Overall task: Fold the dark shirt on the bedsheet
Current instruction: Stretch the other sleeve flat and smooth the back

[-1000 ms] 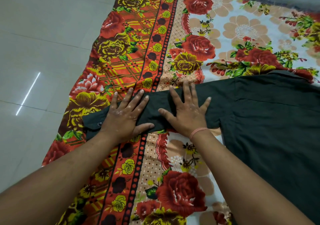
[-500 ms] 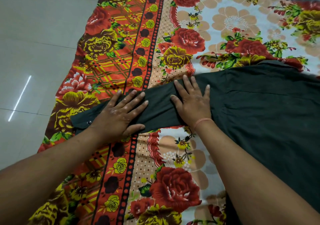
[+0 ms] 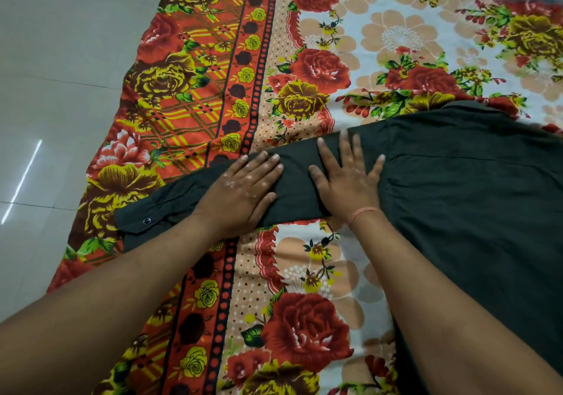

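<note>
dark shirt (image 3: 472,196) lay on the floral bedsheet (image 3: 304,59); left hand (image 3: 243,187) and right hand (image 3: 347,178) pressed flat, fingers spread, on its outstretched sleeve (image 3: 292,187), gripping nothing.

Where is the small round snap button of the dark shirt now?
In the head view, the small round snap button sits on the dark sleeve cuff, lower left, left of the left hand.

place: home, likely a room floor
floor: glossy pale tiles (image 3: 45,96)
cover: floral bedsheet (image 3: 304,59) spread flat on it
</note>
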